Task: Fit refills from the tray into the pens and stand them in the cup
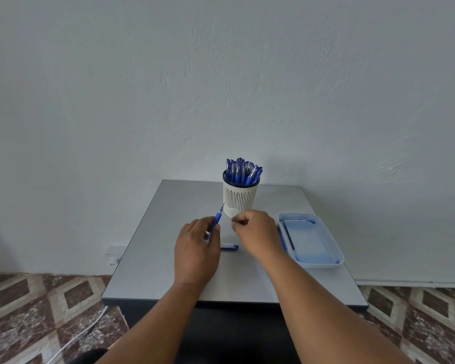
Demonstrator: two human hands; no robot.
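Between left hand (196, 248) fingers (212, 227), pen (218, 216) tilts up.

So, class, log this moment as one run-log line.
left hand: holds pen | right hand: curled, contents unseen | cap: on table | cup: full of pens | tray: right

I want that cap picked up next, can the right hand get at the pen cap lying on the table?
Probably yes. The pen cap lies bare on the table, just beside the right hand, with nothing covering it.
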